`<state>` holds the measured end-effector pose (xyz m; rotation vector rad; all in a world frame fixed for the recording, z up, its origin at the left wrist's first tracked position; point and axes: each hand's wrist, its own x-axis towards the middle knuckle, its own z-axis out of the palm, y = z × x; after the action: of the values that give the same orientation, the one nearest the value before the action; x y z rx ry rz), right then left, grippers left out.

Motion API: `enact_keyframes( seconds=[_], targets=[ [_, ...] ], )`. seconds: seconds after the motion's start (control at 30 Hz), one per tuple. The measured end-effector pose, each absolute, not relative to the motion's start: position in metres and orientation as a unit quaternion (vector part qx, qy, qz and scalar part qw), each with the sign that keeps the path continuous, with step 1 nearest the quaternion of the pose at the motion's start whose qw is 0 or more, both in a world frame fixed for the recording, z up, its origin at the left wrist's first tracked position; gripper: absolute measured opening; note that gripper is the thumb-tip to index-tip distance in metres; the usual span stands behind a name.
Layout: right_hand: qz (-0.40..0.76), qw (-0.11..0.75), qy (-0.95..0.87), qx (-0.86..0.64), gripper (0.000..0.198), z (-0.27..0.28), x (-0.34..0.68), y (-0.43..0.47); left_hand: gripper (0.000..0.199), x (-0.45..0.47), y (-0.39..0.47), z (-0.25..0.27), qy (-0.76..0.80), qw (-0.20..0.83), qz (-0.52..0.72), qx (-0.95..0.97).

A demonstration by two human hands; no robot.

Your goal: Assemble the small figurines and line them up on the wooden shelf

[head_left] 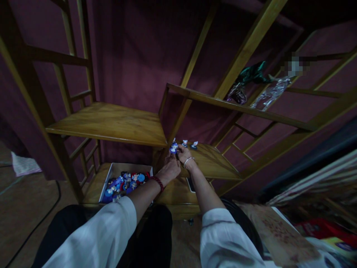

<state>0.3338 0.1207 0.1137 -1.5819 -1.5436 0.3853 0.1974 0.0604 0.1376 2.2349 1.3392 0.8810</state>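
A small blue-and-white figurine (173, 148) is held up at the front of the right-hand shelf, between my two hands. My right hand (184, 153) pinches it from the right side. From below and the left, the closed fingers of my left hand (171, 168) meet its lower edge; their tips are partly hidden. Just beyond on the shelf stand a white-and-dark figurine (184, 143) and another similar figurine (194, 144). Part of one more shows behind the held piece. Beside my left forearm, a white open box (111, 172) contains several blue, red and white figurines (128, 183).
The wooden shelf unit has a raised left board (111, 123) and a lower right board (213, 163). A phone-like dark object (190, 184) lies below my right wrist. Clear plastic wrap (272, 93) hangs over the upper right rail. A black cable (41, 219) crosses the floor.
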Motion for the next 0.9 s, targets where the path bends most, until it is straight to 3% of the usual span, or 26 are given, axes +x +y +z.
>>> enact_keyframes(
  seconds=[0.5, 0.9],
  targets=[
    [0.160, 0.455, -0.594, -0.644, 0.034, 0.106, 0.340, 0.117, 0.044, 0.193, 0.053, 0.141, 0.478, 0.186, 0.293, 0.807],
    [0.123, 0.523, -0.568, -0.623, 0.030, 0.098, 0.336, 0.082, 0.041, 0.183, 0.049, 0.124, 0.332, 0.113, 0.355, 0.867]
  ],
)
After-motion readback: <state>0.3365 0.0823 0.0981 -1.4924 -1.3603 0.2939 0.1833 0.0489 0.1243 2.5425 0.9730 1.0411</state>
